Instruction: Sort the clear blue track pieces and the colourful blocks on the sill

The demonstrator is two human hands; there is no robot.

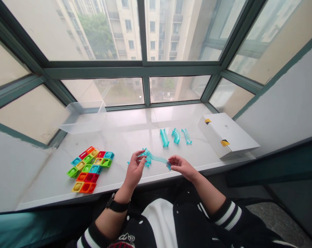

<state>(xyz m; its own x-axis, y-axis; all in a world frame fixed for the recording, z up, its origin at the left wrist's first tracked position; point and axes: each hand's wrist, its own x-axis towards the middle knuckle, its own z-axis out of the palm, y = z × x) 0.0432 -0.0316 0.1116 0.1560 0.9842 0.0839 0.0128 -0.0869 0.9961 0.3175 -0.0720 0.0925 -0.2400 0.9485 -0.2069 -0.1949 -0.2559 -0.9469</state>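
Observation:
Between my two hands stretches a translucent turquoise wavy track piece (158, 158), held just above the white sill. My left hand (135, 168) has its fingers closed at the left end. My right hand (182, 166) pinches the right end with thumb and fingers. Under and beside my left hand lie more turquoise pieces (148, 162), partly covered by the fingers. Farther back, sorted turquoise pieces lie in groups: a straight stack (164, 137), a curved stack (176, 136) and a wavy piece (187, 136).
Several colourful square blocks (90, 168) lie together at the left. Behind them stands a clear plastic bin (83, 119). A white box (229, 134) with yellow-and-black tabs sits at the right. Window frames (145, 72) bound the back of the sill (125, 129).

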